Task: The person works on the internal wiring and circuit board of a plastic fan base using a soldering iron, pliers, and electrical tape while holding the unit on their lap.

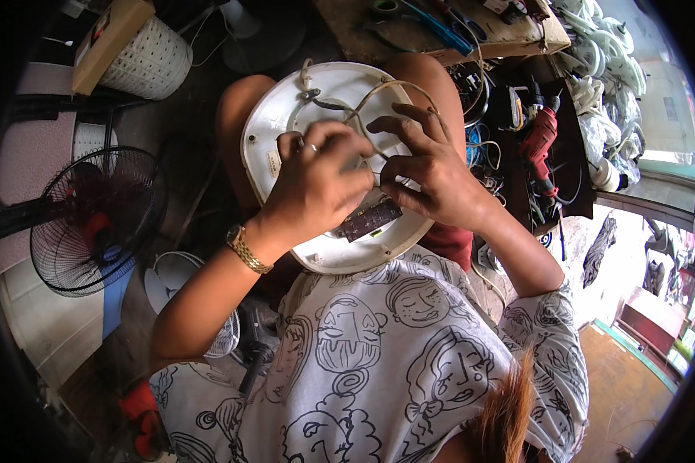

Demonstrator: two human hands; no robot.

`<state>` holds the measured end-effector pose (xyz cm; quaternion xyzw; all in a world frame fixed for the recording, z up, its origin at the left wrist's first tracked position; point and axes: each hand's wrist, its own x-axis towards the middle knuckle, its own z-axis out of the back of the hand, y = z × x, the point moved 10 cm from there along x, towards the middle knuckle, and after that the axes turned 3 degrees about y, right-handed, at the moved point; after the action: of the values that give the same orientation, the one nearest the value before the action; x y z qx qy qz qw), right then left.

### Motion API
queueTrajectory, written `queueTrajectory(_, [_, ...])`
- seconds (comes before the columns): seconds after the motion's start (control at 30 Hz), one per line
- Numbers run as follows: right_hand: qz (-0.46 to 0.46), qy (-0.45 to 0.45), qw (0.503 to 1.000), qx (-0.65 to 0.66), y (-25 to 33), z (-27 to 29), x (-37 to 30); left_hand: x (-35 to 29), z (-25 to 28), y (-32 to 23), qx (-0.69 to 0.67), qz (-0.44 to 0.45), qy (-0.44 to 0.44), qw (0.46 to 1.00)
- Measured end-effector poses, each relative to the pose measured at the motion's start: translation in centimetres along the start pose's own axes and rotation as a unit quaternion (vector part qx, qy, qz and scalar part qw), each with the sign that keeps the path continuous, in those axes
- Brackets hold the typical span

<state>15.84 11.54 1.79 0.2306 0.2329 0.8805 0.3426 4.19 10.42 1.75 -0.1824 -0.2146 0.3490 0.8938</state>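
Note:
A white, rounded plastic base (266, 127), perhaps of a fan, lies upside down across my lap with its hollow side up. Over its middle, my left hand (316, 174), with a gold watch at the wrist, has its fingers curled together. Motion blurs them, and what they hold is hidden. My right hand (432, 170) pinches a beige cable (397, 82) between thumb and forefinger, the other fingers bent loosely above. The cable loops over the base's far edge. A dark switch board (369, 221) sits in the base's near part, below my hands. Dark wire (332, 106) runs near a small metal clamp.
A black fan with a wire cage (100, 220) stands at left. A red power drill (540, 147) lies at right among cables. Tools with blue handles (440, 27) rest on a worn tabletop (509, 42) ahead. A white perforated basket (147, 62) is at far left.

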Motion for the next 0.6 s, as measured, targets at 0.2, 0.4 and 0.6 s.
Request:
queueTrajectory(0.2, [0.019, -0.015, 1.0, 0.012, 0.1, 0.1, 0.1, -0.8, 1.3, -1.4, 0.223, -0.079, -0.069, 0.969])
queueTrajectory(0.4, [0.017, -0.028, 0.999, 0.021, 0.5, 0.7, 0.2, 0.3, 0.2, 3.0, -0.058, 0.124, 0.054, 0.989])
queueTrajectory(0.6, [0.016, -0.032, 0.999, 0.007, 0.2, 0.7, 0.1, 1.0, 0.5, 1.8, -0.094, 0.083, 0.034, 0.992])
